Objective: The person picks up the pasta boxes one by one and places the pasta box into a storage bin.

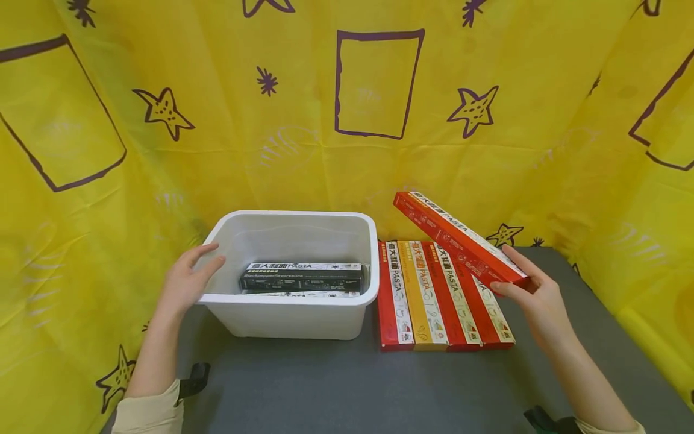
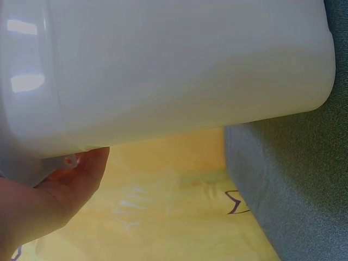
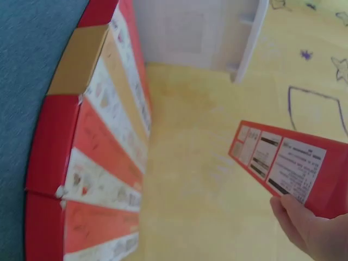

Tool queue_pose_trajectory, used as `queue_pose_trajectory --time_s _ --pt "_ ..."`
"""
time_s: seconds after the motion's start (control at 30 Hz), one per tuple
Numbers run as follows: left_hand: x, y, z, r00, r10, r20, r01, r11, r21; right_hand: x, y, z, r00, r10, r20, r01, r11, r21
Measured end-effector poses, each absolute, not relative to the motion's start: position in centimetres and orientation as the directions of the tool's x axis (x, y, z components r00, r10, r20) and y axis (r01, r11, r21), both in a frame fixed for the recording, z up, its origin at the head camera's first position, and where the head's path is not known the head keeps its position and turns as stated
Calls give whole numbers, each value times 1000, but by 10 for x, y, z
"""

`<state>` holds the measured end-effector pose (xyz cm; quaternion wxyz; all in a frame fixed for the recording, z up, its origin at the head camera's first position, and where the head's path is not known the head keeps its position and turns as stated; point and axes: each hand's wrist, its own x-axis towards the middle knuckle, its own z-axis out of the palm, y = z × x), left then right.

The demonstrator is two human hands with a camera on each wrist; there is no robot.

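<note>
My right hand (image 1: 544,304) pinches one end of a red pasta box (image 1: 455,241), held tilted above the table with its far end raised to the left. In the right wrist view, printed white label panels show on that box's side. Below it lies a row of several pasta boxes, with a yellow box (image 1: 420,295) among red ones such as the leftmost red box (image 1: 387,295). My left hand (image 1: 187,280) grips the left rim of a white plastic bin (image 1: 287,319). Inside the bin lies a black pasta box (image 1: 303,278), partly covering another box under it.
The bin and the boxes stand on a dark grey table (image 1: 303,386). A yellow curtain (image 1: 303,163) with purple drawings hangs behind and at both sides. The box row lies just right of the bin.
</note>
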<state>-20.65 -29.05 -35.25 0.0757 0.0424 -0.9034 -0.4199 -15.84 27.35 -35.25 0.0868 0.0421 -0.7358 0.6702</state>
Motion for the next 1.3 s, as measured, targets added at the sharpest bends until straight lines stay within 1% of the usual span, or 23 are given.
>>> queue_pose_trajectory --time_s 0.23,0.43,0.53,0.83,0.97,1.1,1.2,1.3 --pt "-206 -293 -353 -980 -131 153 27 668 744 -162 253 -344 -976 16 217 -216 63 -974" --pt "-206 -294 -354 -979 -135 153 26 662 749 -165 236 -334 -980 -27 195 -196 65 -978" --pt "-206 -294 -353 -979 -138 151 22 664 748 -166 227 -330 -981 -55 184 -186 44 -982" --pt "-206 -293 -353 -980 -137 147 21 657 754 -171 200 -321 -966 -142 218 -223 24 -974" --pt "-208 -292 -353 -979 -134 156 28 664 747 -175 189 -319 -951 -189 246 -248 -15 -969" --pt "-208 -292 -353 -979 -130 154 28 670 742 -180 180 -319 -939 -211 272 -278 1 -961" --pt "-208 -293 -353 -980 -127 152 28 670 742 -183 173 -320 -941 -211 266 -281 41 -959" --pt "-208 -293 -354 -980 -127 151 28 667 744 -187 166 -321 -940 -207 270 -284 40 -958"
